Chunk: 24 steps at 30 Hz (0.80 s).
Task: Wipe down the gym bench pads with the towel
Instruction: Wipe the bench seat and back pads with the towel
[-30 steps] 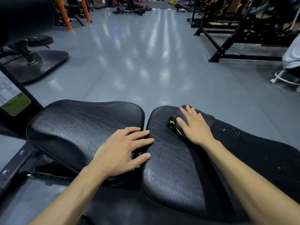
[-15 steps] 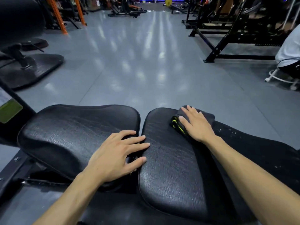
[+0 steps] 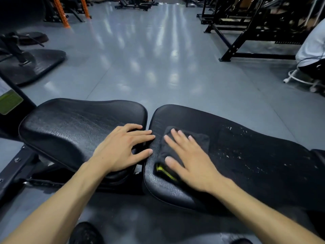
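Note:
Two black leather bench pads lie side by side below me: the seat pad (image 3: 70, 127) on the left and the long back pad (image 3: 246, 155) on the right, which carries white specks. A dark towel (image 3: 198, 140) with a yellow-green tag lies flat on the back pad's left end. My right hand (image 3: 190, 159) presses on the towel with straight, spread fingers. My left hand (image 3: 121, 152) rests flat on the seat pad's right edge, its fingertips reaching across the gap between the pads.
Grey gym floor (image 3: 149, 59) stretches ahead. A black machine base (image 3: 29, 66) sits at the left, black racks (image 3: 255, 32) at the back right. A person in white (image 3: 313, 44) sits at the far right edge. A shoe (image 3: 84, 233) shows at the bottom.
My right hand has slid the towel from the back pad's far left corner toward me, along its left end. My left hand stays on the seat pad's edge.

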Tool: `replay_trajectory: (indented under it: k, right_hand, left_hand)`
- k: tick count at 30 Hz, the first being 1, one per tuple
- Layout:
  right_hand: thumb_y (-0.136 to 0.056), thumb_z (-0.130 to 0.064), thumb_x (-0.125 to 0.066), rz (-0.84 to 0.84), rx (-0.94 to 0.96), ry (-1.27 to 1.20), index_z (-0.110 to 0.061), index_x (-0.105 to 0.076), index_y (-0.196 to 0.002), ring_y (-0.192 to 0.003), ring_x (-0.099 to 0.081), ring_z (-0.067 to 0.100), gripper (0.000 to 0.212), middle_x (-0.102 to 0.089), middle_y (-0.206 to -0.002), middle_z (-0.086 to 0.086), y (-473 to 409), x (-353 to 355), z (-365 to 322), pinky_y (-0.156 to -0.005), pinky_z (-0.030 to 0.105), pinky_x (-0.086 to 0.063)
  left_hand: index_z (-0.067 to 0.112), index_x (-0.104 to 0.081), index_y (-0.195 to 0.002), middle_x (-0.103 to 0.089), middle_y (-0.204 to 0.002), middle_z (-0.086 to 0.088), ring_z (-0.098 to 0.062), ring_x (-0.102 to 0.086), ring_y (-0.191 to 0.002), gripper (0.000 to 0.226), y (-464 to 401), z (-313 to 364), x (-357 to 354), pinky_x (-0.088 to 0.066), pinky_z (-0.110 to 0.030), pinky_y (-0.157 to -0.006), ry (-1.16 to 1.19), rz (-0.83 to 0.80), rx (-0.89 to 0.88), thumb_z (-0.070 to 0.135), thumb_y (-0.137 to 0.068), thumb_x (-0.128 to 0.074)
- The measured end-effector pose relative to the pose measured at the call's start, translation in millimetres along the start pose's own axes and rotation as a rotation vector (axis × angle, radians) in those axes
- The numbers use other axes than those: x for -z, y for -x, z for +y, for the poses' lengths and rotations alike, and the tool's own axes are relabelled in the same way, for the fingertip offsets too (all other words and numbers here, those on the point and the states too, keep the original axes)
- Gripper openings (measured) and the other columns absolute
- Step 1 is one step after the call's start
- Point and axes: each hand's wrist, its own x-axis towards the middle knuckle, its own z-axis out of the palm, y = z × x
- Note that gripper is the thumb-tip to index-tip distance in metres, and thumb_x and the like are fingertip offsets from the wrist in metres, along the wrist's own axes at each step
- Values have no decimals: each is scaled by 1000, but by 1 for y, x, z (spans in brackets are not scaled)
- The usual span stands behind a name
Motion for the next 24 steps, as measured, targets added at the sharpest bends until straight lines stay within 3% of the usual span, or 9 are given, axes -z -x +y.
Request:
replay_trajectory:
  k: [4, 8, 11, 15, 18, 20, 22, 24]
  right_hand:
    - [-101, -62, -23, -47, 96, 17, -37, -13, -161, -154, 7, 3, 65, 0, -169, -13, 26, 7, 8, -126, 29, 4]
    - [-96, -70, -16, 27, -162, -15, -35, -17, -161, -156, -1, 9, 73, -4, -169, -10, 21, 8, 51, -127, 42, -7]
    - [-99, -67, -17, 81, -304, 31, -30, -14, -162, -157, 1, 14, 73, -2, -170, -4, 24, -1, 36, -127, 38, -1]
    - [-101, -65, -21, 65, -158, 42, -33, -8, -162, -155, 9, 9, 70, 5, -169, -8, 58, -10, -11, -127, 35, 3]
    - [-101, -65, -22, 8, -56, 22, -36, -7, -161, -154, 10, 3, 68, 5, -169, -12, 83, -2, 0, -127, 33, 3]
    - [-102, -65, -23, -8, -51, -4, -38, -9, -161, -154, 8, 1, 66, 2, -168, -16, 98, 5, 21, -127, 33, 0]
    - [-101, -67, -21, 11, -138, -29, -39, -12, -160, -154, 6, 1, 66, 0, -168, -17, 115, 8, 47, -127, 34, -3]
    - [-98, -68, -19, 54, -282, -49, -37, -15, -160, -155, 2, 5, 70, -3, -168, -14, 128, 10, 71, -127, 36, -4]
  left_hand:
    - [47, -56, -140, -51, -146, 29, -5, -39, -141, 58, 0, 0, 1, -38, -37, -112, -6, -2, 16, 75, -93, -37]
    - [47, -58, -138, -53, -144, 29, -4, -39, -140, 58, 1, 0, 0, -37, -36, -111, -17, 6, 28, 76, -91, -39]
    - [47, -58, -137, -55, -142, 29, -6, -42, -139, 61, 0, 1, -1, -39, -38, -110, -53, 12, 36, 78, -90, -37]
    - [44, -59, -138, -56, -143, 25, -10, -42, -140, 67, 0, 6, 0, -40, -40, -112, -56, -26, 57, 79, -87, -34]
    - [33, -60, -141, -56, -148, 12, -19, -42, -143, 70, 2, 27, 0, -34, -39, -117, -45, -35, 107, 68, -88, -32]
    - [27, -63, -138, -57, -148, 6, -24, -45, -139, 55, 5, 48, -1, -35, -40, -114, -51, 20, 135, 51, -93, -43]
    - [26, -64, -136, -58, -146, 5, -26, -48, -134, 48, 9, 68, -2, -39, -43, -109, -16, 86, 150, 40, -93, -50]
    - [27, -64, -135, -59, -144, 7, -25, -48, -133, 54, 10, 87, -2, -40, -43, -109, 39, 104, 173, 48, -90, -44]
